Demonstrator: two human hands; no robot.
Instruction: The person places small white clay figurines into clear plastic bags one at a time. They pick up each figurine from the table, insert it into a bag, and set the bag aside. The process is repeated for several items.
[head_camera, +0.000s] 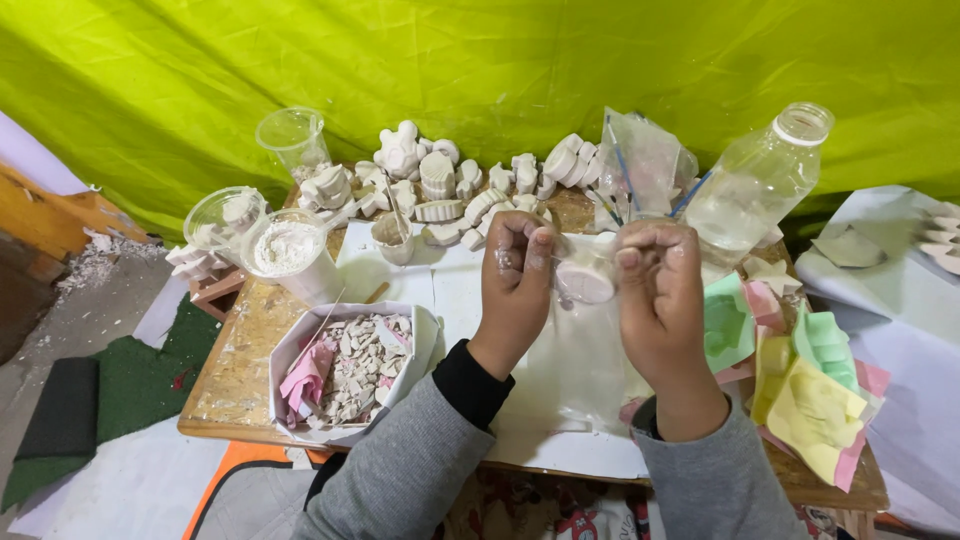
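Here, both hands are raised above the middle of a small wooden table (235, 380), backs toward the camera. The left hand (516, 275) is curled closed, fingertips pinched on the 9 o'clock edge of a round white plaster cast (586, 280). The right hand (660, 290) is likewise curled closed, fingers gripping the cast's 3 o'clock edge, so the piece is held between the two hands over a clear plastic sheet (570, 380) on white paper. Both hands look wet or dusted with plaster. Grey sleeves cover both forearms, with a black cuff at the left wrist. At 12 o'clock from the hands, a cluster of white plaster figures (440, 180) stands along the table's far edge. At 1 o'clock a clear plastic bottle (755, 185) leans, uncapped, just beside crumpled clear bags (645, 160). At 3 to 4 o'clock lie soft moulds (800, 390) in green, yellow and pink, overlapping each other. At 8 o'clock a white box (425, 335) holds broken plaster pieces and a pink mould. At 10 o'clock a clear cup of white powder (288, 250) sits near two other clear cups, and a small cup with a stick (395, 238) stands nearer the hands. A yellow-green cloth (480, 60) hangs behind the table.
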